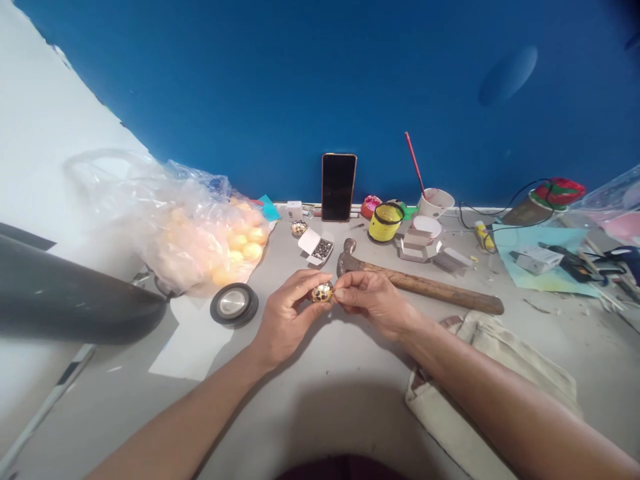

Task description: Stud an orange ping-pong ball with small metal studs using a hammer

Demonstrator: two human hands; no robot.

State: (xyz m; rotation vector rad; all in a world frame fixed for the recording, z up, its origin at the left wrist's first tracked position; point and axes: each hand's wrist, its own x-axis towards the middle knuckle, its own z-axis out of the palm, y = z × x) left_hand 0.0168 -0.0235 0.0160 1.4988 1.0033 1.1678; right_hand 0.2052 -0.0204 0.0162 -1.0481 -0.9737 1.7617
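Note:
Between the thumb and fingers of my left hand (pixel 287 317) sits a small ball (pixel 321 292), shiny gold with dark spots. My right hand (pixel 375 300) is pinched at the ball's right side; whatever tiny thing its fingertips may hold is too small to name. Just beyond my hands, an open white box (pixel 310 245) is filled with small shiny metal pieces (pixel 323 251). A similar gold-and-dark ball (pixel 299 228) rests behind that box. Right of the box lies a hammer (pixel 425 281) with a wooden handle, its head close behind my right hand.
A clear plastic bag (pixel 185 227) of orange-yellow balls stands at left, near a black round tape roll (pixel 234 304). A phone (pixel 339 187) leans against the blue wall. Behind the hammer are a yellow container (pixel 385 223) and a white cup (pixel 437 202). Beige cloth (pixel 505 373) lies under my right forearm.

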